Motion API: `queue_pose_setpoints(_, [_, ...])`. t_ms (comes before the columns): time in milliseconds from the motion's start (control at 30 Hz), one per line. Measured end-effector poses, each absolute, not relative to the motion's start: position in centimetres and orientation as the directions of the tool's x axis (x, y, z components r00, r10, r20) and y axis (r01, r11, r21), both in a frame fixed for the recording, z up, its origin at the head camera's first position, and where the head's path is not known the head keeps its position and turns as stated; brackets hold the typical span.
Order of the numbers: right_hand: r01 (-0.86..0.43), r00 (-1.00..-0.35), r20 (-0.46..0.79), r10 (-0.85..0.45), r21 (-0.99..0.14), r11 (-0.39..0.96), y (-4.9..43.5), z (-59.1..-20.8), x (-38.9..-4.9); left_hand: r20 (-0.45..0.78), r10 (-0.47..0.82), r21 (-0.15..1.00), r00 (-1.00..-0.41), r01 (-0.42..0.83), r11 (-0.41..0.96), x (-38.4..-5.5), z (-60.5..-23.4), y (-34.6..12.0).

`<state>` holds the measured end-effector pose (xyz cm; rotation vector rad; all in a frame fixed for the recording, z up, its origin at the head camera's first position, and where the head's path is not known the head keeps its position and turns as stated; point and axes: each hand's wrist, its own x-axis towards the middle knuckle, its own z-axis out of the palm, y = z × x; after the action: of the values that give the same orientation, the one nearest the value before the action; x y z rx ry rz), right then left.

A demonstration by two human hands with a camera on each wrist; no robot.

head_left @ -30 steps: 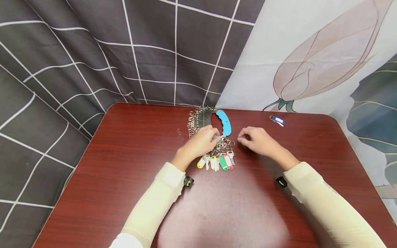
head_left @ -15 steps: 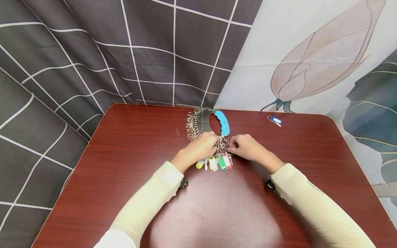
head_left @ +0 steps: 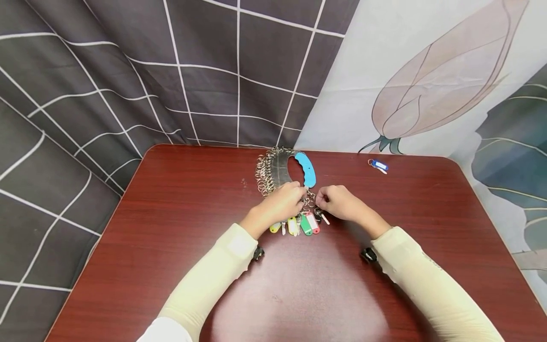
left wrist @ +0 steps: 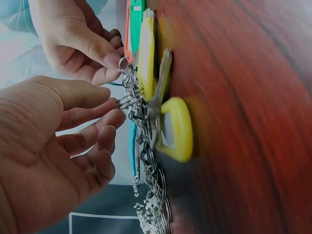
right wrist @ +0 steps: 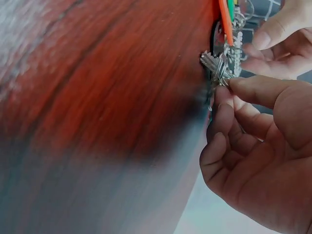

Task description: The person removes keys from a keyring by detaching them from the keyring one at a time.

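A curved dark key holder [head_left: 279, 166] with a blue grip handle [head_left: 306, 169] lies at the table's back, rings and clips lining its edge. My left hand [head_left: 282, 202] is at its near end; in the left wrist view, thumb and index finger pinch a small metal clip [left wrist: 127, 102]. My right hand [head_left: 339, 203] pinches a small key ring [left wrist: 123, 63] between thumb and index finger. A silver key [head_left: 325, 219] and a black tag [head_left: 317, 213] hang by it. Beside them lie a red tag [head_left: 313, 223], a green tag [head_left: 306, 225] and yellow tags [head_left: 292, 226] with keys.
A blue-tagged key [head_left: 378, 165] lies apart at the back right of the reddish-brown table [head_left: 192, 190]. A dark checked curtain [head_left: 205, 71] and a white flower-print cloth [head_left: 354, 95] hang behind the back edge.
My right hand has moved left to the rings and taken hold of a key ring; its key and black tag have swung right. My left hand has shifted slightly nearer along the clips.
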<state>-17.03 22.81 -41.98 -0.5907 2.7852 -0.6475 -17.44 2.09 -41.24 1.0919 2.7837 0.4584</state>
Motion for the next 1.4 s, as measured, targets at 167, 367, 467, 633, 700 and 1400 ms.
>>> queue_pose_setpoints(167, [-0.321,-0.903,-0.103,-0.418,-0.485,0.813,23.2,-41.8,-17.0,-0.002,0.669,0.364,-0.743,0.622,0.693,-17.6,-41.5,2.6])
queue_pose_setpoints(367, [-0.321,-0.908,-0.074,-0.412,-0.509,0.798,23.6,-41.5,-16.9,-0.027,0.639,0.460,-0.769,0.558,0.690,-17.8,-41.7,3.3])
queue_pose_setpoints(467, [-0.324,-0.909,-0.065,-0.413,-0.515,0.794,23.7,-41.4,-16.9,-0.026,0.632,0.478,-0.774,0.546,0.688,-17.9,-41.8,3.7])
queue_pose_setpoints(633, [-0.322,-0.913,-0.047,-0.405,-0.528,0.786,23.6,-41.3,-16.8,0.002,0.627,0.490,-0.779,0.547,0.678,-18.0,-42.0,4.2])
queue_pose_setpoints(700, [-0.315,-0.916,-0.042,-0.399,-0.541,0.780,23.5,-41.3,-16.8,0.009,0.621,0.497,-0.784,0.542,0.677,-18.0,-42.0,4.3])
queue_pose_setpoints(1400, [-0.185,-0.967,-0.019,-0.256,-0.637,0.748,22.5,-41.9,-17.0,0.111,0.530,0.546,-0.841,0.497,0.674,-17.8,-42.5,3.9])
